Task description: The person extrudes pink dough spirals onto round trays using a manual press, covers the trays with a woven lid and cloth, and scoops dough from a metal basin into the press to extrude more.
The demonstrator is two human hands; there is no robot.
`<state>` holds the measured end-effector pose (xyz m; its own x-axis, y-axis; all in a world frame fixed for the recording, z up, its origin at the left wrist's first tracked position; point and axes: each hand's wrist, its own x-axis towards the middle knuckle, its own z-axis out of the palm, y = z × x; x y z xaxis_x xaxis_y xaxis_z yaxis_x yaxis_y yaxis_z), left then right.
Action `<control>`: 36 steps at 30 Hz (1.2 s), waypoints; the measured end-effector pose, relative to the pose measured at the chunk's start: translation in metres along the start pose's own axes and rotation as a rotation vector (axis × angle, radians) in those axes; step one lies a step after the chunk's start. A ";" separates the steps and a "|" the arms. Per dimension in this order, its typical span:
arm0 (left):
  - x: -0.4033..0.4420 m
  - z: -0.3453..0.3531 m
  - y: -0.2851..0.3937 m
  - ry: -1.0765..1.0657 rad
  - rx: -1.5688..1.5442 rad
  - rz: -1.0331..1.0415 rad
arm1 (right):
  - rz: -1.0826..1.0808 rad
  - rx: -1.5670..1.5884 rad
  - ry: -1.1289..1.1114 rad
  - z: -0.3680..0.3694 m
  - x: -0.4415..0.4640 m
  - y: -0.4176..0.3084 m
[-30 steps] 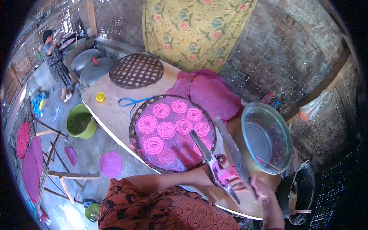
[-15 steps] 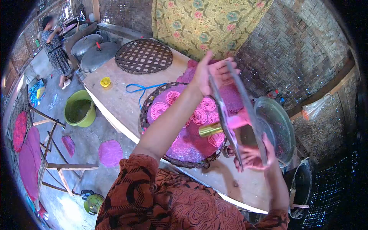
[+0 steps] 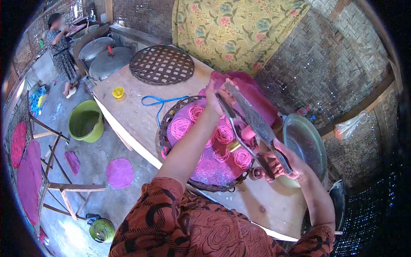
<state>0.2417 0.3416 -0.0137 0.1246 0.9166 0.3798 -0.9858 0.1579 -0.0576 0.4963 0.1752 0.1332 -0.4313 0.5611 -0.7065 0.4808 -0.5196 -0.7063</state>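
My left hand [image 3: 218,97] grips the upper end of a wooden press [image 3: 252,115] made of two long dark bars, with pink stuff and a brass-coloured cylinder [image 3: 233,146] between and below them. At the press's lower end, my right hand [image 3: 286,162] is wrapped round the bars. Pink strands hang under the cylinder over a round woven tray [image 3: 162,132], where coiled pink noodle nests [image 3: 181,127] lie on a purple-pink sheet [image 3: 209,169]. The press is tilted across the tray's right side.
A green basin [image 3: 305,139] stands right of the tray. Behind are pink sheets [image 3: 257,96] and a latticed tray [image 3: 162,64]. A yellow cup [image 3: 118,92] and blue strap [image 3: 160,100] lie left. A person [image 3: 62,51] stands by large pots [image 3: 110,64] far left.
My left hand has come from the right forearm side up to the press's upper end and closed on it. The press has tilted, and fresh strands now hang below its cylinder.
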 end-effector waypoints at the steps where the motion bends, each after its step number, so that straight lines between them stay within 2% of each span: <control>1: 0.002 0.009 0.006 -0.028 -0.022 -0.009 | -0.017 0.007 -0.008 0.006 0.002 -0.001; 4: -0.006 0.031 0.015 -0.026 -0.038 -0.020 | -0.036 0.021 -0.040 0.008 0.000 0.003; 8: -0.022 0.037 0.004 0.093 0.006 0.012 | -0.015 0.027 -0.075 0.014 -0.013 0.003; 10: -0.020 0.035 -0.006 0.008 -0.002 0.014 | -0.021 -0.013 0.006 0.006 -0.019 0.005; 12: -0.012 0.036 -0.008 0.061 0.007 0.061 | -0.050 -0.022 0.042 0.002 -0.014 0.008; 16: -0.001 0.039 0.010 -0.100 -0.022 0.002 | -0.156 -0.009 0.065 0.008 0.006 0.018; 19: -0.017 0.040 0.019 0.080 0.072 0.024 | -0.155 0.079 -0.057 0.009 0.018 0.035; 20: -0.024 0.039 0.014 0.082 0.076 0.023 | -0.157 0.081 -0.061 0.009 0.017 0.037; 22: -0.034 0.026 0.003 0.235 0.095 0.045 | -0.067 0.126 -0.062 0.009 0.009 0.040; 24: -0.030 0.010 -0.012 0.286 0.074 0.049 | -0.092 0.098 -0.014 0.005 0.009 0.048; 26: -0.023 -0.004 -0.019 0.247 0.033 0.018 | -0.128 0.021 0.018 -0.006 0.019 0.060; 27: -0.020 0.001 -0.018 0.149 0.082 -0.010 | -0.129 0.018 0.019 -0.006 0.021 0.061; 28: -0.014 0.007 -0.016 0.145 0.080 -0.011 | -0.214 -0.024 0.057 -0.005 0.023 0.062; 29: -0.007 0.013 -0.014 0.018 0.072 -0.066 | -0.300 -0.068 0.097 -0.005 0.023 0.062; 31: 0.001 0.042 -0.011 -0.221 0.040 -0.155 | -0.338 -0.012 0.074 -0.005 0.013 0.057; 32: -0.002 0.059 -0.013 -0.220 0.039 -0.156 | -0.374 0.051 0.045 -0.002 0.005 0.055; 33: -0.009 0.084 -0.014 -0.073 0.122 -0.079 | -0.265 0.074 0.085 0.005 -0.009 0.043; 34: -0.017 0.103 -0.015 0.077 0.205 -0.002 | -0.260 0.082 0.083 0.007 -0.016 0.038; 36: -0.038 0.108 -0.013 0.085 0.205 -0.012 | -0.147 0.179 -0.199 0.008 -0.023 0.035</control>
<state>0.2373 0.2649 0.0720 0.1373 0.9442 0.2995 -0.9853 0.0992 0.1388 0.5170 0.1388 0.1249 -0.6358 0.5104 -0.5790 0.2678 -0.5576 -0.7857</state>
